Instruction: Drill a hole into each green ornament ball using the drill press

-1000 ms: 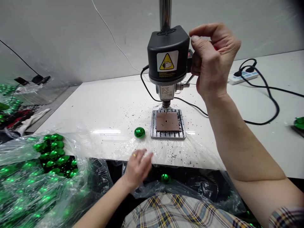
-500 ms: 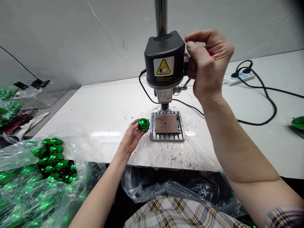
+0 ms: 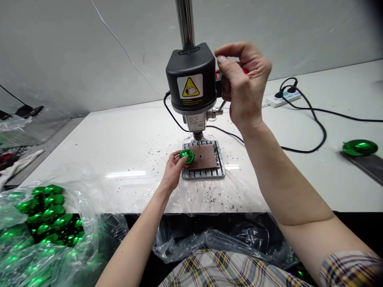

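Note:
A shiny green ball (image 3: 187, 156) is held between the thumb and fingers of my left hand (image 3: 174, 167), over the left edge of the brown board (image 3: 206, 157). The board has a dark hole and lies on the slotted metal base (image 3: 206, 173) of a drill press (image 3: 191, 79). My right hand (image 3: 245, 81) is raised at the right side of the black drill head, its fingers curled round a handle with a red part showing. Most of that handle is hidden by the hand.
Several green balls (image 3: 54, 211) lie in clear plastic at the lower left. More green pieces (image 3: 360, 147) rest on a dark strip at the right. A power strip (image 3: 284, 98) with black cables stands behind. Dark crumbs are scattered around the base.
My left hand has brought the green ball rightward, from beside the base to over the board's left edge. The whole view has shifted. My right hand remains beside the drill head.

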Motion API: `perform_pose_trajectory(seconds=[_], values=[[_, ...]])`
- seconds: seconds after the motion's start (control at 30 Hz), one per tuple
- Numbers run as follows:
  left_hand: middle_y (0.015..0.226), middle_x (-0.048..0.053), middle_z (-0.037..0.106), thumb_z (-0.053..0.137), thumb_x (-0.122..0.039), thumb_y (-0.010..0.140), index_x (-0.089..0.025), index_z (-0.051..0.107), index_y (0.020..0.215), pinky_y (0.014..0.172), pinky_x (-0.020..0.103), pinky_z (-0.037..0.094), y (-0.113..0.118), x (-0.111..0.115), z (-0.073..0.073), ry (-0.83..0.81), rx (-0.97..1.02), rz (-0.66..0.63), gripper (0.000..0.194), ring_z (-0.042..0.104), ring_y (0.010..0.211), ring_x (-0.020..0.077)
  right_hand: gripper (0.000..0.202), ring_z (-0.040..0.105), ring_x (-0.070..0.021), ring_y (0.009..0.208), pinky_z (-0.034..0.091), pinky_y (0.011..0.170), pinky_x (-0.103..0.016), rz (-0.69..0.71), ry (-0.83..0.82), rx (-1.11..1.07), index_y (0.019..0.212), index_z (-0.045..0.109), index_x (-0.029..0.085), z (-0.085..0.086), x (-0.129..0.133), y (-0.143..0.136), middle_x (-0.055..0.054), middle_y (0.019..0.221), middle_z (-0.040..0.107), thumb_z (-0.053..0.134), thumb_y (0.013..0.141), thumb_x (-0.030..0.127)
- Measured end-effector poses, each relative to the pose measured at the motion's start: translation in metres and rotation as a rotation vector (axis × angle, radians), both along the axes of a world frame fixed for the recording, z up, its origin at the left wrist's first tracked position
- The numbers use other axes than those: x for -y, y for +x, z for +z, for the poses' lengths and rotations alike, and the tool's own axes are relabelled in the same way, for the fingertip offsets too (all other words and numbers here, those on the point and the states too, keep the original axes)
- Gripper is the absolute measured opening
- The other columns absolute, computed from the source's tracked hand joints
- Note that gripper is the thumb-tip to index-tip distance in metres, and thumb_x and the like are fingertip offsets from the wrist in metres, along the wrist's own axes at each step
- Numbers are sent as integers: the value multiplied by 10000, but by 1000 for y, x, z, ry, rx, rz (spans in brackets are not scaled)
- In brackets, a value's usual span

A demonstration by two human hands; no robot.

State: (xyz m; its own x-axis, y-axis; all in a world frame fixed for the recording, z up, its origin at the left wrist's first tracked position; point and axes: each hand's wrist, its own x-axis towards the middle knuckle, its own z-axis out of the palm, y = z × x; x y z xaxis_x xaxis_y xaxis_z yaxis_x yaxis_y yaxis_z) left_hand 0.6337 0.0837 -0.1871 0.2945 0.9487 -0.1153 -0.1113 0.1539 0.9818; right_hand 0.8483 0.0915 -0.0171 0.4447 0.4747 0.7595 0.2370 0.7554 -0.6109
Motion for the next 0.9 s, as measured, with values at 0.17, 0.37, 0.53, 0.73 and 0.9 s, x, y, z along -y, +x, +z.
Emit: perform_pose_trajectory(seconds=[0.17, 0.37, 0.53, 0.73, 0.9], values=[[1064, 84, 697, 788, -476, 751, -172, 613, 1224, 756, 321, 515, 17, -10, -6, 146, -141, -56, 589, 632, 904, 192, 329, 568, -130, 635, 450, 502, -261, -87, -60, 102, 949, 609, 282, -2, -3, 3, -17, 829, 641, 515, 979, 596], [974, 68, 698, 807, -431, 740, -177, 613, 1224, 715, 298, 494, 26, -15, -7, 247, -260, -108, 580, 614, 819, 171, 183, 564, -158, 590, 438, 481, -290, 7, 29, 21, 888, 637, 279, 0, -4, 2, -18, 773, 615, 656, 897, 461], [935, 49, 686, 784, -380, 763, -197, 656, 1177, 690, 289, 481, 38, -12, -13, 455, -462, -44, 471, 600, 779, 162, 110, 530, -114, 579, 444, 527, -247, 70, -4, -48, 914, 649, 245, 1, 4, -3, -1, 758, 603, 645, 907, 354], [1119, 92, 684, 760, -372, 793, -215, 646, 1219, 848, 367, 501, 49, -10, -24, 555, -471, -10, 469, 628, 992, 228, 169, 524, -138, 567, 439, 521, -260, 55, -38, -18, 897, 648, 268, 1, 3, 0, 14, 615, 513, 679, 880, 434], [1134, 101, 686, 775, -367, 783, -217, 639, 1234, 913, 406, 493, 49, -9, -27, 547, -437, -8, 494, 617, 1075, 258, 232, 551, -150, 568, 434, 481, -267, 24, -15, 5, 897, 650, 259, 2, -1, 2, -10, 668, 571, 678, 872, 488]])
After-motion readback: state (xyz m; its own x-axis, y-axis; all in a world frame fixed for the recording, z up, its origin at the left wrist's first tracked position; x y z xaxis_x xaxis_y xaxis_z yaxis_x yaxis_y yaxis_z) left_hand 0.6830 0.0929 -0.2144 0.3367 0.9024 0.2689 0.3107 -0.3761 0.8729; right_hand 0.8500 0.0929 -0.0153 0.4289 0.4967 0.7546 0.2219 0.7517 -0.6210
